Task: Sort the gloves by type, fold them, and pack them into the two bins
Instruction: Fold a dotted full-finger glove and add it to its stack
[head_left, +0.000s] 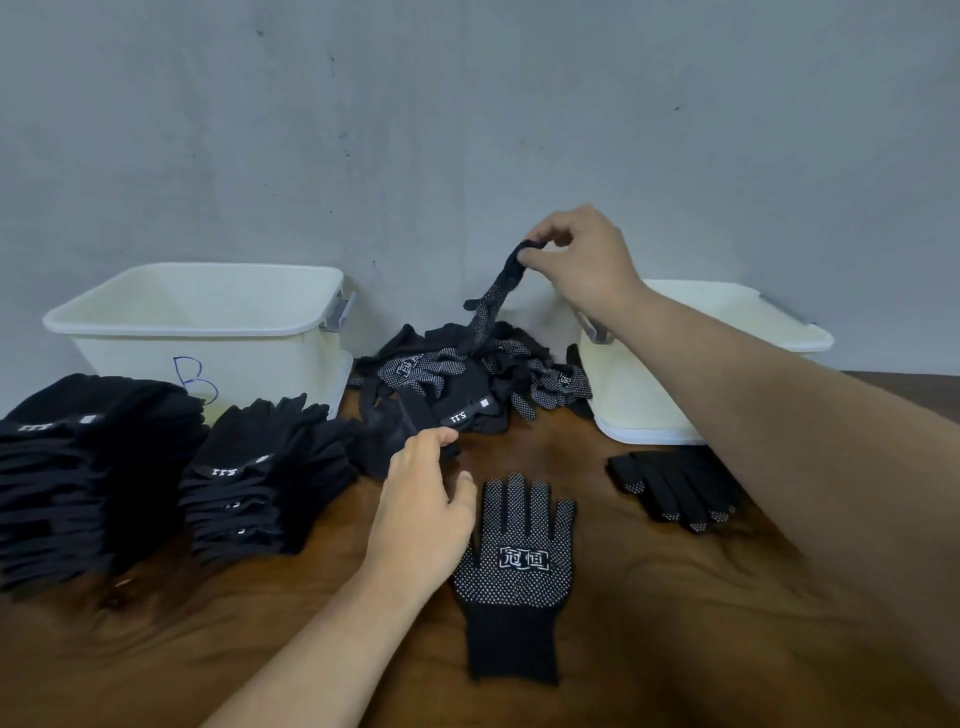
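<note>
The leftmost stack of folded gloves (47, 483) runs off the left edge. The right forearm (779, 415) covers a corner of the right bin (639, 400) and part of the small pile of dotted gloves (670, 488) before it. The dotted glove (493, 296) pinched by the right hand (582, 260) has its lower end buried in the central heap (467, 374). Whether the left hand (421, 509) grips the dark glove (384, 441) under its fingers cannot be told.
</note>
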